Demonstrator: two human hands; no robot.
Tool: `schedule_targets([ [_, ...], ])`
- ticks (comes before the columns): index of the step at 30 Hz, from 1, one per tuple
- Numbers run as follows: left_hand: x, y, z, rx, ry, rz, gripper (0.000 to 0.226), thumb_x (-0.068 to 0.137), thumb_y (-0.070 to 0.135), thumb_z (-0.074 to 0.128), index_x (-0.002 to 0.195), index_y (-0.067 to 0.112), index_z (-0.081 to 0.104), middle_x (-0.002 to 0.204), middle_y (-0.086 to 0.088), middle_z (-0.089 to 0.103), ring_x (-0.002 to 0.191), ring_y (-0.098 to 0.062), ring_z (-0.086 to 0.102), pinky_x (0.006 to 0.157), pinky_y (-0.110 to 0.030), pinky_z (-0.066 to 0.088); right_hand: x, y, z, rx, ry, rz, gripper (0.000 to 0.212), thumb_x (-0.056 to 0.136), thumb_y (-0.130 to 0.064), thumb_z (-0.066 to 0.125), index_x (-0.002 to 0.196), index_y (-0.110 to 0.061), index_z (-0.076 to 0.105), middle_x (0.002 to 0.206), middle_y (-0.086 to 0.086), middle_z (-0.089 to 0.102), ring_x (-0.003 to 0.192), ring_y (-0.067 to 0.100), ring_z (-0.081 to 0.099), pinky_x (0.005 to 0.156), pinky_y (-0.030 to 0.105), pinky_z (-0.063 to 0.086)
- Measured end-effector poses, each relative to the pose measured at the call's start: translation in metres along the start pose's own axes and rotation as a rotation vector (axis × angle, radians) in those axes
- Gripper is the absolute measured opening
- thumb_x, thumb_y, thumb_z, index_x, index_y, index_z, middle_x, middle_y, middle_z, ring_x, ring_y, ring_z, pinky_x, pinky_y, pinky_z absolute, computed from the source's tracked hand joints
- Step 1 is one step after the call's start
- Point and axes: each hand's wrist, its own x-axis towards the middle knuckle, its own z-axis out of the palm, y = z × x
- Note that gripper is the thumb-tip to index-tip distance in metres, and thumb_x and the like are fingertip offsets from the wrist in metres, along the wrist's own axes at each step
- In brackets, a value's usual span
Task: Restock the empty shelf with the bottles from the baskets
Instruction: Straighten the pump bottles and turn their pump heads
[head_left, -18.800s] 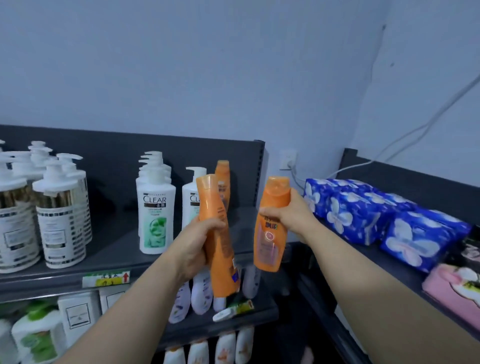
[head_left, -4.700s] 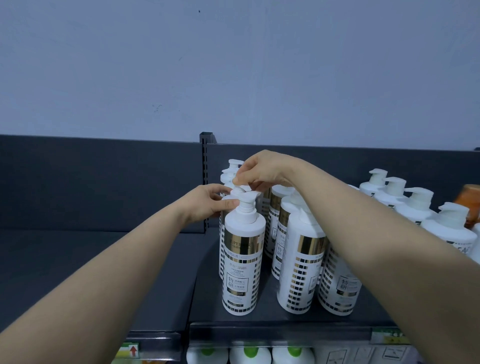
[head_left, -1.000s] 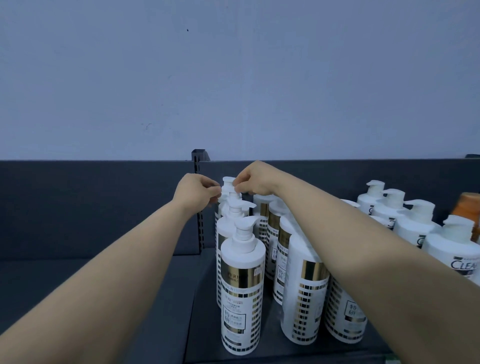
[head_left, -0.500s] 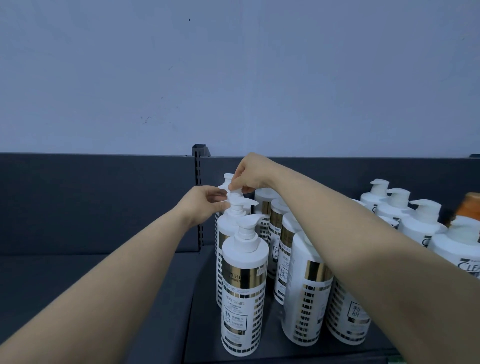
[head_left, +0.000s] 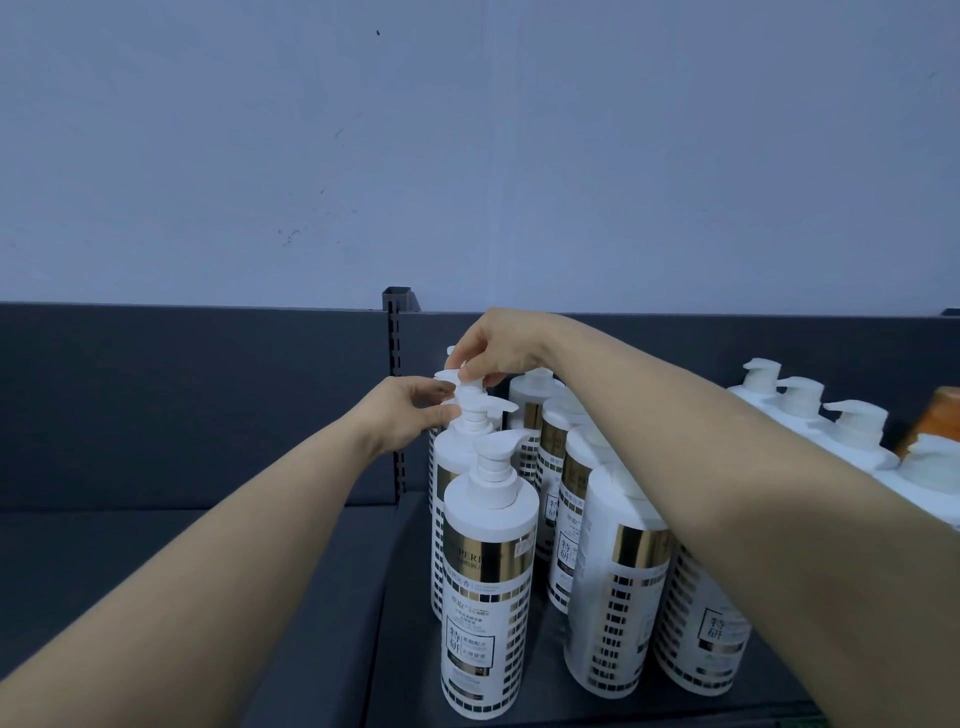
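Several white pump bottles with gold bands (head_left: 488, 577) stand in rows on the dark shelf (head_left: 410, 649). In the left row, behind the front bottle, my left hand (head_left: 402, 415) pinches the neck of a pump head (head_left: 475, 410) from the left. My right hand (head_left: 498, 345) reaches over from the right and pinches the top of a pump (head_left: 457, 371) just behind it. Which bottle each pump belongs to is partly hidden by the hands. My right forearm covers the tops of the right-hand rows.
A bare dark shelf section (head_left: 156, 561) lies to the left of the slotted upright post (head_left: 396, 395). White Clear pump bottles (head_left: 852, 431) and an orange bottle (head_left: 940, 415) stand at the right. A pale wall rises behind the shelf's back panel.
Over the last second both hands shifted slightly among the pump heads of the left row; my left hand dropped a little lower while the right stayed pinching on top.
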Motion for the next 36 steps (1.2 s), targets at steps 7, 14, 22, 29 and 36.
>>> schedule_targets([
  [7,-0.004,0.002,0.002,0.008,0.047,-0.013,0.043,0.084,0.029,0.074,0.125,0.019,0.064,0.12,0.009,0.067,0.109,-0.013,0.064,0.103,-0.038,0.048,-0.001,0.001,0.001,-0.012,-0.009,-0.001,0.023,0.091,-0.018,0.064,0.112,-0.025,0.07,0.112,-0.004,0.068,0.097,0.015,0.069,0.096,0.03,0.052],
  [14,-0.036,0.019,0.0,0.132,0.177,-0.022,0.022,0.098,0.034,0.051,0.104,0.019,0.066,0.104,-0.005,0.071,0.092,-0.022,0.065,0.074,-0.03,0.05,-0.035,0.004,-0.006,-0.136,0.086,0.022,0.046,0.094,-0.031,0.058,0.139,-0.025,0.051,0.134,-0.007,0.058,0.113,0.015,0.055,0.091,0.026,0.038],
  [22,-0.089,0.075,0.014,0.1,0.377,0.149,0.029,0.097,0.025,0.053,0.122,0.015,0.064,0.113,0.009,0.063,0.098,-0.004,0.055,0.07,-0.009,0.037,-0.124,0.032,-0.034,-0.114,0.176,0.099,0.034,0.093,-0.033,0.06,0.125,-0.026,0.063,0.132,-0.006,0.059,0.117,0.017,0.055,0.095,0.029,0.039],
  [29,-0.134,0.119,0.057,0.124,0.404,0.227,0.018,0.091,0.022,0.063,0.106,0.017,0.072,0.1,0.008,0.071,0.089,0.0,0.064,0.074,-0.014,0.047,-0.188,0.054,-0.032,-0.1,0.134,0.084,0.039,0.088,-0.028,0.067,0.126,-0.02,0.063,0.128,-0.009,0.061,0.108,0.013,0.058,0.091,0.028,0.042],
  [36,-0.171,0.131,0.114,0.213,0.293,0.069,0.043,0.084,0.025,0.074,0.124,0.014,0.063,0.111,0.005,0.067,0.098,-0.007,0.061,0.077,-0.017,0.047,-0.21,0.077,-0.015,-0.091,0.159,-0.051,0.035,0.094,-0.025,0.061,0.129,-0.018,0.061,0.132,-0.004,0.06,0.116,0.013,0.056,0.09,0.023,0.039],
])
